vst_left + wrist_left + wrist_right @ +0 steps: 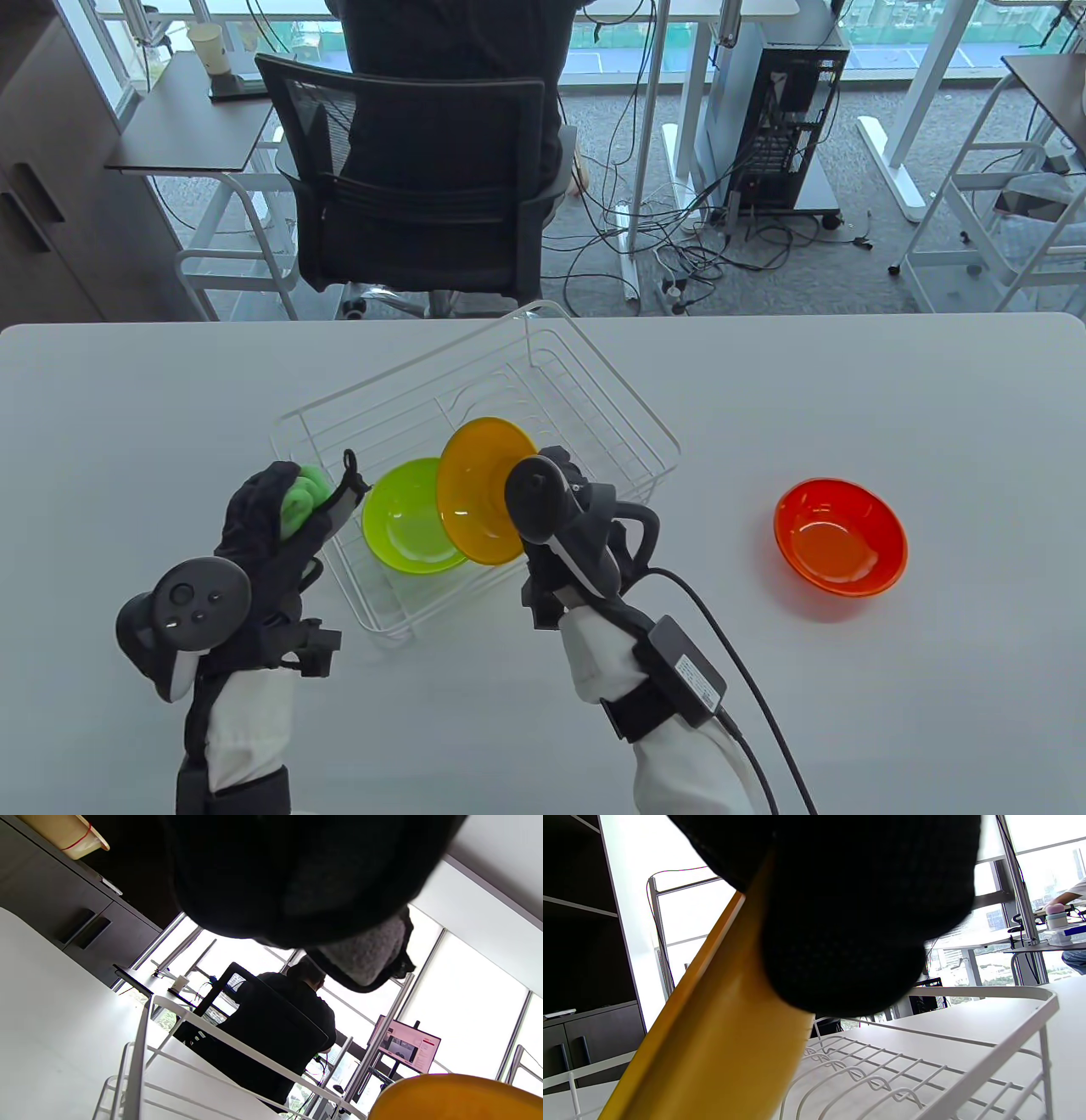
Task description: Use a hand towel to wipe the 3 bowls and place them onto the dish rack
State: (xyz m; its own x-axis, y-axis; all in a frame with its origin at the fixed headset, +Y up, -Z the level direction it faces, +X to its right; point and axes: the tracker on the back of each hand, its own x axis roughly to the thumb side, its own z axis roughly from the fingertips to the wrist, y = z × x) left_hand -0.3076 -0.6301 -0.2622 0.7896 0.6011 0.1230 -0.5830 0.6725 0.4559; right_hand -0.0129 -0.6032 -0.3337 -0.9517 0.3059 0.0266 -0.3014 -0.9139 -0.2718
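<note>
While the left hand (pixel 271 518) clutches the green towel (pixel 301 501), the right hand (pixel 577 518) grips the orange bowl (pixel 479 492) upright in the dish rack (pixel 594 382), the green bowl (pixel 407 526) at its nine o'clock.

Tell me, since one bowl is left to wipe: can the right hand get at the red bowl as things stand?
Probably not yet: the right hand grips the orange bowl over the dish rack. Once that is set down, yes; the red bowl sits on bare table to its right, nothing between.

Table view looks down; wrist views, seemingly low, share the dish rack (pixel 475 424).
</note>
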